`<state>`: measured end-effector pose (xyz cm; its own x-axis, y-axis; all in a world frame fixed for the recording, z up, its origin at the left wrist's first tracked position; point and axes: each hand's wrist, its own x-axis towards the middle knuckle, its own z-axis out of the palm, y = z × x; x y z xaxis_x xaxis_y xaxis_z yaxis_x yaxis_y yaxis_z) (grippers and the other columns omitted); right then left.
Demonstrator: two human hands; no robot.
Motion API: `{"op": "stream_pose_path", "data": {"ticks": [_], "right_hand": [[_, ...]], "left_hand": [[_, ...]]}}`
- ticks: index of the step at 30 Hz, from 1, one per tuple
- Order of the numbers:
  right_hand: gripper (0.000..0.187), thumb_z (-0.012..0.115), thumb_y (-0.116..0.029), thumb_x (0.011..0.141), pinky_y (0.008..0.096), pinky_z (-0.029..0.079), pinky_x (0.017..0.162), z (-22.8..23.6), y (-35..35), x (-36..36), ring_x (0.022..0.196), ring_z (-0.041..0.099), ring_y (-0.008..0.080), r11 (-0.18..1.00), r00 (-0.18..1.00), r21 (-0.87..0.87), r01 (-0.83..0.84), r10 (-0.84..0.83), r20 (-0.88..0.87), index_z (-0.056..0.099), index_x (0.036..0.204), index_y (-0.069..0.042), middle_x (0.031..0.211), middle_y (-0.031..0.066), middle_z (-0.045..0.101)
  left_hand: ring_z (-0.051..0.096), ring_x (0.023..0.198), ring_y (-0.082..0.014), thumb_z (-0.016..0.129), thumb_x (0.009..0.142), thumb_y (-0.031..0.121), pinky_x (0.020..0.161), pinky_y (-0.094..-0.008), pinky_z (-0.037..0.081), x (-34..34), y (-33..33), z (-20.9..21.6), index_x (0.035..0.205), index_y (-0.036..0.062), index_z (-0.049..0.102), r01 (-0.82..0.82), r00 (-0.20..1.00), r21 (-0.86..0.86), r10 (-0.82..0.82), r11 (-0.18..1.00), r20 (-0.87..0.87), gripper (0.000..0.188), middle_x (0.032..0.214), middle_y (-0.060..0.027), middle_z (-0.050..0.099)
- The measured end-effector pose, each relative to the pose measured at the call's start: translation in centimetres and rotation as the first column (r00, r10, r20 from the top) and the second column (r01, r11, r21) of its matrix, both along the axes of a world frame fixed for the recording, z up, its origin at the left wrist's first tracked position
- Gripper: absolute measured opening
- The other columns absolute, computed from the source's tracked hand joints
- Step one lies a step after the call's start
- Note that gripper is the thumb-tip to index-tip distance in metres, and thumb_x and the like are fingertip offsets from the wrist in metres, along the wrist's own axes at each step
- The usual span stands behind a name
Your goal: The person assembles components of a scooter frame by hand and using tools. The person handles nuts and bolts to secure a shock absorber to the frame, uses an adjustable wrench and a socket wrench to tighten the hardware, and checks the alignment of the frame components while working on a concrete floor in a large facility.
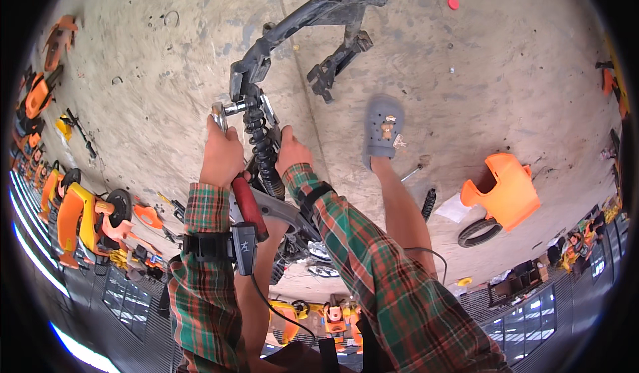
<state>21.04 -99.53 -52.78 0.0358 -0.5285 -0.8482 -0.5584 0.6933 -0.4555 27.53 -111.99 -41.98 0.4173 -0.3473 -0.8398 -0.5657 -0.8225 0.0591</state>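
Observation:
A black metal frame (293, 33) lies on the floor in front of me, joined at its near end to a black coil-spring shock absorber (259, 137). My left hand (223, 152) is closed around a shiny ratchet wrench (218, 113), whose socket end meets the joint from the left. On the other side, my right hand (293, 152) grips a silver wrench (268, 109) that reaches up to the same joint. Its jaw is partly hidden by the frame. Below my left wrist sits a red cylindrical grip (248, 206); what it belongs to is mostly hidden.
My foot in a grey clog (384, 127) stands right of the frame. Farther right lie an orange plastic cover (506, 190), a black tyre (479, 232) and a loose shock absorber (428, 203). Several orange and yellow vehicle parts (76, 220) crowd the left. A red cap (453, 3) lies far off.

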Motion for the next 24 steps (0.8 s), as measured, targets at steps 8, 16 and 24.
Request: {"op": "stream_pose_path", "data": {"ticks": [8, 16, 24], "right_hand": [[0.04, 0.06, -0.005, 0.07, 0.0463, 0.048, 0.073, -2.6, 0.4, -5.9, 0.085, 0.059, 0.0387, 0.984, 0.993, -0.136, 0.117, -0.117, 0.009, 0.048, 0.108, -0.005, 0.097, 0.0192, 0.06], [0.028, 0.069, -0.027, 0.071, 0.032, 0.044, 0.049, -1.5, -7.2, -6.7, 0.05, 0.057, 0.0208, 0.761, 0.681, 0.371, 0.531, -0.645, 0.348, 0.062, 0.077, -0.001, 0.062, 0.0094, 0.06], [0.038, 0.073, -0.035, 0.074, 0.0279, 0.033, 0.037, -2.5, -10.3, -5.6, 0.037, 0.043, 0.011, 0.61, 0.477, 0.64, 0.467, -0.783, 0.399, 0.066, 0.078, 0.003, 0.068, 0.0059, 0.064]], "left_hand": [[0.042, 0.038, -0.0148, 0.036, 0.091, 0.011, 0.03, -0.0309, 0.042, 0.0, -0.4, -0.4, 0.135, 0.0101, 0.018, -0.073, 0.995, 0.012, 0.073, 0.997, -0.07, 0.047, 0.066, -0.0085, 0.045], [0.036, 0.036, -0.0092, 0.034, 0.094, 0.012, 0.03, -0.0284, 0.038, -0.2, -0.4, 0.5, 0.133, 0.0154, 0.025, -0.108, 0.993, 0.015, 0.108, 0.994, -0.046, 0.04, 0.056, 0.0001, 0.037], [0.035, 0.035, -0.0098, 0.037, 0.093, 0.013, 0.03, -0.0284, 0.038, -1.2, -0.7, 0.6, 0.132, 0.0169, 0.027, -0.109, 0.994, 0.048, 0.111, 0.993, -0.024, 0.04, 0.055, 0.0003, 0.035]]}}
